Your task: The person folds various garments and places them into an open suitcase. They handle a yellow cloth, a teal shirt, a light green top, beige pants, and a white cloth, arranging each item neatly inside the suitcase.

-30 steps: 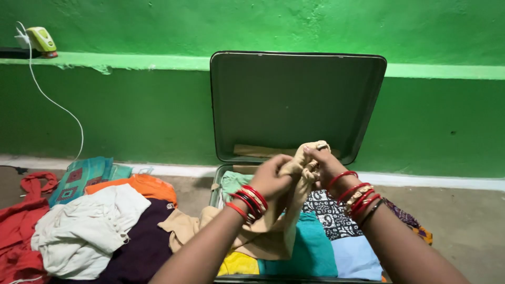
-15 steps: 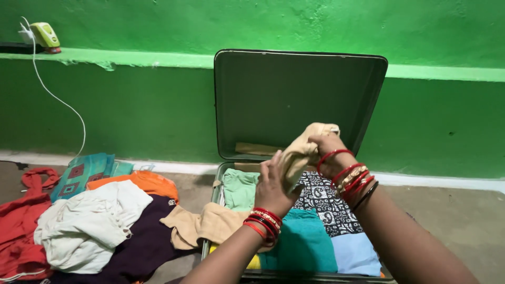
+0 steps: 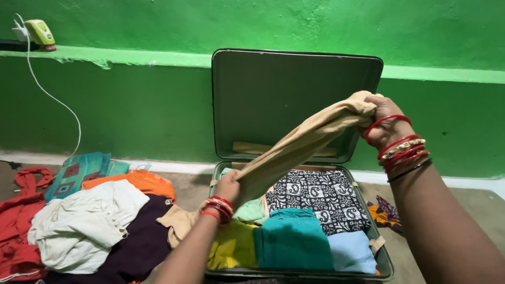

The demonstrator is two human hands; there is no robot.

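Since half a second ago our hands have drawn apart, stretching the beige cloth taut above the open trunk. Left hand clenched on its lower end; right hand clenched on the bunched upper end. Soft, light; best held at the ends.

The scene is evenly and softly lit, with no glare seen. A dim shadow is cast inside the suitcase lid. The wall is rendered saturated. Slight bending is noticed at the edges; the near forearm is softly blurred.
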